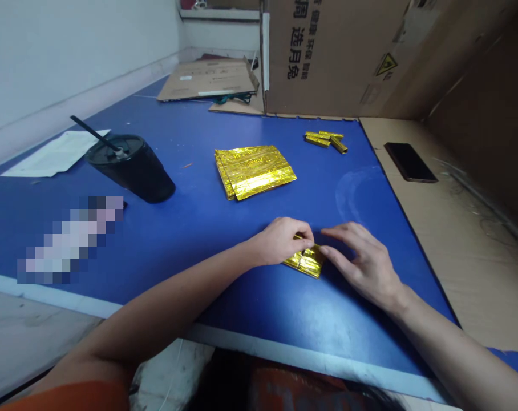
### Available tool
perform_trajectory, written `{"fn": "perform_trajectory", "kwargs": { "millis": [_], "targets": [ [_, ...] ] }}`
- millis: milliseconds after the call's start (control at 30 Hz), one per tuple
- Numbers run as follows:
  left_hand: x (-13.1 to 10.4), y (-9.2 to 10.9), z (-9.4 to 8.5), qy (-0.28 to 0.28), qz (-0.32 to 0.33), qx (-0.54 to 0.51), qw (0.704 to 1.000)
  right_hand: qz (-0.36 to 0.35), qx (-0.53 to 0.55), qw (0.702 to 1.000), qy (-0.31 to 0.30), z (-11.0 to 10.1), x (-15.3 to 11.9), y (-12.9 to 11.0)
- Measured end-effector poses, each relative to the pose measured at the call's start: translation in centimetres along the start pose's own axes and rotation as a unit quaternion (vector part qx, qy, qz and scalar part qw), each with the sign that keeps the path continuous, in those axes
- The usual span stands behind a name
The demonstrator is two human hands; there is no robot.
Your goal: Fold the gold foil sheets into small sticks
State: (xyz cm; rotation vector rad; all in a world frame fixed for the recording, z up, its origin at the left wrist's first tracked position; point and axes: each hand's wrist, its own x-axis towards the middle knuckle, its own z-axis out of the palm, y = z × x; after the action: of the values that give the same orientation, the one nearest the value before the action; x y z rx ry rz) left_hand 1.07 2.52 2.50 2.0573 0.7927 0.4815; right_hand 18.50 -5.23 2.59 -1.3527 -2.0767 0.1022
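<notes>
On the blue table lies a small folded gold foil piece (308,262) near the front. My left hand (282,241) pinches its upper edge between thumb and fingers. At its right side is my right hand (361,260), thumb near the foil's corner and fingers apart. Farther back rests a stack of flat gold foil sheets (259,171). Several narrow folded gold strips (323,140) lie in a small heap at the back right.
A dark cup (133,168) with a straw stands at the left, near a white paper (56,153) and a blurred-out item (73,242). A phone (410,162) lies on cardboard at the right. Large cardboard (340,63) stands behind; flat cardboard (210,79) lies back left.
</notes>
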Motion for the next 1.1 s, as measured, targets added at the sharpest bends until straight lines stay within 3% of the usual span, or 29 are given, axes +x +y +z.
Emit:
{"fn": "perform_trajectory", "kwargs": {
  "millis": [133, 267, 367, 500, 600, 700, 967, 1033, 1100],
  "targets": [
    [-0.3, 0.5, -0.1, -0.032, 0.06, 0.087, 0.994, 0.074, 0.031, 0.991, -0.11, -0.1, 0.3, -0.5],
    [-0.6, 0.8, -0.1, 0.022, 0.127, 0.272, 0.954, 0.164, 0.06, 0.968, -0.182, 0.3, 0.5, -1.4],
    [-0.8, 1.0, 0.0, 0.089, 0.141, 0.347, 0.923, 0.248, 0.109, 0.948, -0.166, 0.7, 0.5, -1.3],
    [-1.4, 1.4, 0.4, 0.185, 0.126, 0.335, 0.915, 0.345, 0.231, 0.902, -0.117, 0.8, 0.6, -0.7],
    [-1.8, 1.7, 1.0, 0.137, 0.149, 0.354, 0.913, 0.389, 0.316, 0.859, -0.105, 0.7, 0.7, -0.5],
    [-1.9, 2.0, 1.6, 0.075, 0.157, 0.384, 0.907, 0.405, 0.355, 0.836, -0.104, 0.5, 0.9, -0.6],
    [-1.8, 2.0, 1.6, 0.007, 0.116, 0.412, 0.904, 0.303, 0.271, 0.881, -0.24, -0.3, 0.8, -0.8],
    [-1.8, 1.9, 1.4, 0.002, 0.116, 0.405, 0.907, 0.27, 0.216, 0.912, -0.221, -0.7, 0.7, -0.1],
    [-1.7, 1.7, 1.2, 0.003, 0.111, 0.397, 0.911, 0.219, 0.115, 0.955, -0.165, -1.1, 0.7, 0.7]
  ]
}}
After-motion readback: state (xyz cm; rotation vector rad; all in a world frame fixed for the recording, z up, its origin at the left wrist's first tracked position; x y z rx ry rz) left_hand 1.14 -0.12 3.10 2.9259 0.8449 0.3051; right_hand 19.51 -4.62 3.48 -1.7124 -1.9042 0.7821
